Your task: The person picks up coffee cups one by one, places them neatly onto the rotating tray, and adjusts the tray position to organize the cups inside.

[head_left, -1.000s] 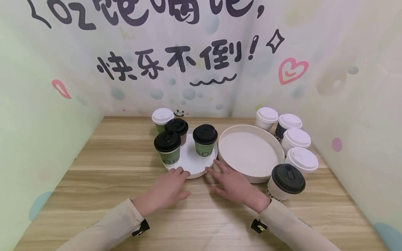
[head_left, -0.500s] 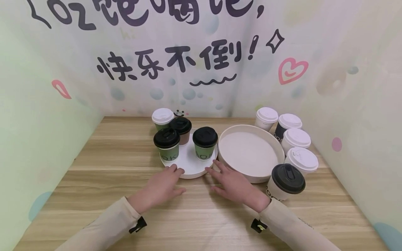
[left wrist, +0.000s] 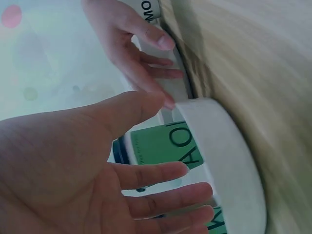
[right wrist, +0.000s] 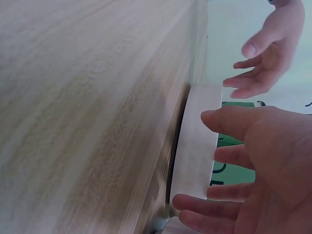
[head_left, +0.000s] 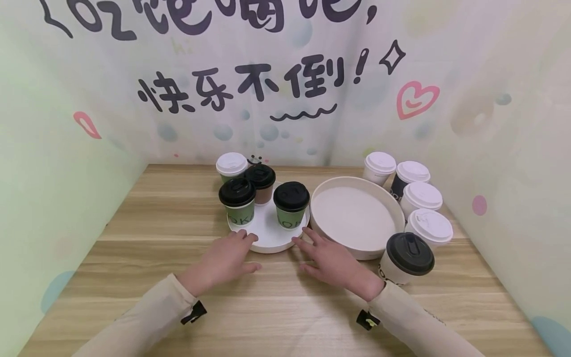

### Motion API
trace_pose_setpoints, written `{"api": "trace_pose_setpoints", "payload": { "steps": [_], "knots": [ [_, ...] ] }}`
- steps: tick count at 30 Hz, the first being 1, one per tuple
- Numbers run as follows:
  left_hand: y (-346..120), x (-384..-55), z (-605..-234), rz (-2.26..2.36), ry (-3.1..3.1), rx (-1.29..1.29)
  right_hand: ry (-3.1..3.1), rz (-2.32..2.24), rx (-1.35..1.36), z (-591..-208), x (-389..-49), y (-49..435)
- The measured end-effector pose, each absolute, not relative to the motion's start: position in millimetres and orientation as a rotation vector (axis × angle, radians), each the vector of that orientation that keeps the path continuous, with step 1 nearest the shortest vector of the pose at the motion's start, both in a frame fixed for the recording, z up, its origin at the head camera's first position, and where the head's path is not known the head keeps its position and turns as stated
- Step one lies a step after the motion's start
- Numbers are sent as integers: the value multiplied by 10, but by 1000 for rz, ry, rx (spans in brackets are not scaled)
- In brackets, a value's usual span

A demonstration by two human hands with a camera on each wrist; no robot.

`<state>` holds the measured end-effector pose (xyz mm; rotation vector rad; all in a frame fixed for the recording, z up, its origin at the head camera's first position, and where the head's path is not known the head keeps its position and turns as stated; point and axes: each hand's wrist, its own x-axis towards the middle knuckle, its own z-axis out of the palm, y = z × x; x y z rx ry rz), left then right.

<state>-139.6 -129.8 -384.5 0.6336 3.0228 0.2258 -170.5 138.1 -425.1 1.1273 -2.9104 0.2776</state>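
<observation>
A round white low-rimmed tray [head_left: 273, 243] carries two green paper cups with black lids, the left green cup [head_left: 240, 214] and the right green cup [head_left: 291, 218], plus a brown cup [head_left: 264, 195], also black-lidded. My left hand [head_left: 218, 260] has its fingertips at the tray's front-left rim, fingers extended and thumb apart. At the front-right rim, the fingertips of my right hand [head_left: 334, 260] reach the tray with fingers spread. In the left wrist view, the tray's wall [left wrist: 229, 141] lies beyond the fingertips. Neither hand is curled round anything.
A larger cream round tray [head_left: 357, 218] stands close on the right, with no cups in it. Several white-lidded cups [head_left: 421, 196] line its right side, and a black-lidded white cup [head_left: 408, 258] stands nearest. Behind the left tray is a white-lidded green cup [head_left: 231, 164].
The tray's cups have shifted clockwise: the left green cup away from me, the brown cup rightward, the right green cup slightly nearer. My left hand has slid left; the right hand has stayed put.
</observation>
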Motion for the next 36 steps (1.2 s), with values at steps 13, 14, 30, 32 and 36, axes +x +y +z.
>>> {"api": "trace_pose_setpoints", "payload": {
  "steps": [13, 14, 30, 32, 36],
  "knots": [
    [-1455, -1588, -2979, 261, 3134, 641, -2896, 260, 1147, -4258, -1703, 1377],
    [-1467, -1614, -2902, 272, 3140, 620, -2896, 260, 1149, -4257, -1703, 1376],
    [-1484, -2248, -2237, 269, 3138, 427, -2895, 242, 1142, -4264, -1709, 1388],
    [-1502, -2367, -2232, 256, 3121, 423, -2897, 237, 1141, -4268, -1711, 1386],
    [-1555, -2619, -2261, 255, 3098, 420, -2907, 235, 1136, -4270, -1717, 1383]
  ]
}}
